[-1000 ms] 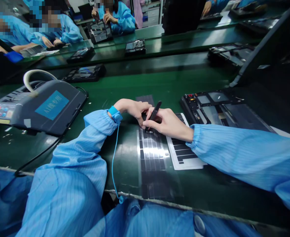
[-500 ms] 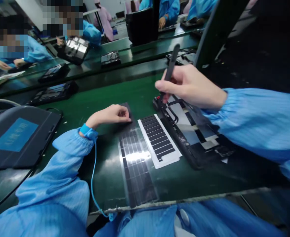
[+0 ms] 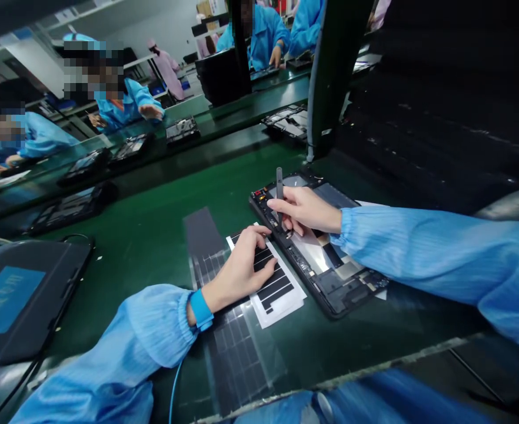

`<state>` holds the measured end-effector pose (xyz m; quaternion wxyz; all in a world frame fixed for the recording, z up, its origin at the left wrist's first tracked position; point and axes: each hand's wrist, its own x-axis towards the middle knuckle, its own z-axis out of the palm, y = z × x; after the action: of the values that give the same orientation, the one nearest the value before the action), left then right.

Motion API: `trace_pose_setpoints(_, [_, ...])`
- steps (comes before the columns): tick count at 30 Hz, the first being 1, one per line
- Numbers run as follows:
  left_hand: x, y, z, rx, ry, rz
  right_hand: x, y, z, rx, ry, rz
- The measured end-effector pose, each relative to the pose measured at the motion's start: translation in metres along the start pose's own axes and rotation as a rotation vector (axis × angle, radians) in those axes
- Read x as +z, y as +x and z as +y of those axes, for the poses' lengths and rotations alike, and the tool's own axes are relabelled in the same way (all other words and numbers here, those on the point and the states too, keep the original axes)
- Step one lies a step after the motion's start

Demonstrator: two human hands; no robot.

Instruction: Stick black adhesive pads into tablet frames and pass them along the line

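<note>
a slim black tool (image 3: 279,184) stands nearly upright in the person's right hand (image 3: 306,211), which is closed around it in a pen grip above an opened tablet-like device (image 3: 306,274) lying on a green belt (image 3: 145,200). the tool's lower end is hidden behind the fingers, so neither its type nor what it meets can be made out. the left hand (image 3: 242,271) lies open and flat, gripping nothing, spread across a white-backed sheet of black strips (image 3: 277,309) just beside the device. black strips remain on the exposed parts of the sheet, but the hand covers much of it, so no count of those removed is possible. the device lies with its inner frame exposed, dark panels and pale patches showing; the right hand and glare make it hard to tell whether any strip has been placed there. nearby, a clear film (image 3: 235,359) bearing rows of dark squares lies on the belt, running under the left forearm. a blue wrist strap (image 3: 201,310) circles the left wrist, and its cord (image 3: 175,394) runs out of frame. a dark case with a blue label (image 3: 34,277) is cut off at the left edge. beyond, more opened devices (image 3: 181,129) sit on neighbouring belts before co-workers in blue smocks (image 3: 263,35), partly blocked by an upright black panel (image 3: 334,70).
</note>
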<state>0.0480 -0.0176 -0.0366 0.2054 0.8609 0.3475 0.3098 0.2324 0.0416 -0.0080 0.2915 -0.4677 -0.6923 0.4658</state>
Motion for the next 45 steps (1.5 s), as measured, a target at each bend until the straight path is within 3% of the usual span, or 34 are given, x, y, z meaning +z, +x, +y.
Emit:
trace_pose_setpoints(9, [0.0,-0.001,0.004,0.085,0.012,-0.043,0.0,-0.001,-0.002,0.038,0.007,0.024])
trace_pose_setpoints(14, [-0.002,0.001,0.006,0.162,0.029,-0.129,0.001,-0.002,-0.003,0.028,-0.019,0.044])
trace_pose_setpoints(20, [-0.002,0.002,0.011,0.217,0.159,-0.161,0.002,-0.005,-0.004,-0.023,-0.062,0.075])
trace_pose_setpoints(26, [0.0,0.002,0.013,0.165,0.308,-0.159,0.002,-0.004,-0.002,-0.043,0.016,0.067])
trace_pose_setpoints(32, [-0.002,0.0,0.021,0.323,0.354,-0.26,0.002,-0.004,0.0,-0.018,0.088,0.048])
trace_pose_setpoints(38, [0.004,-0.005,0.017,0.114,0.188,-0.103,0.0,-0.002,0.001,0.006,0.147,0.034])
trace_pose_setpoints(45, [0.012,-0.015,0.052,-0.029,0.052,-0.177,0.002,0.001,0.002,0.006,0.172,0.03])
